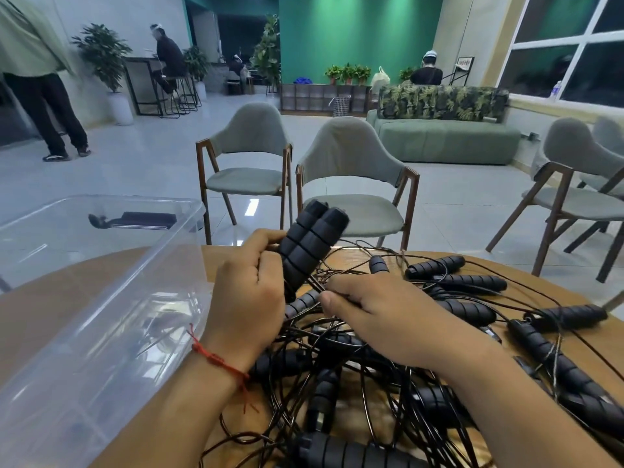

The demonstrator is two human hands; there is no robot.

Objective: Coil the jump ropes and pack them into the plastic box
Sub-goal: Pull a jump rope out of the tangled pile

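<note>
Black throughout the jump ropes: ring-ribbed handles (309,244), thin glossy cords (337,366), against a warm brown wood-grain desk (216,258). Clear, colourless plastic box (67,383); bright red string bracelet (216,359). Beyond, grey-green chairs (351,157), vivid green wall (354,35), green-and-black leaf print on sofa cushions (442,103).

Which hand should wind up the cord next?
Probably the right hand: it seems to pinch the black cord just below the two foam handles, while the left hand is busy gripping those handles together above the tangled pile of jump ropes.
</note>
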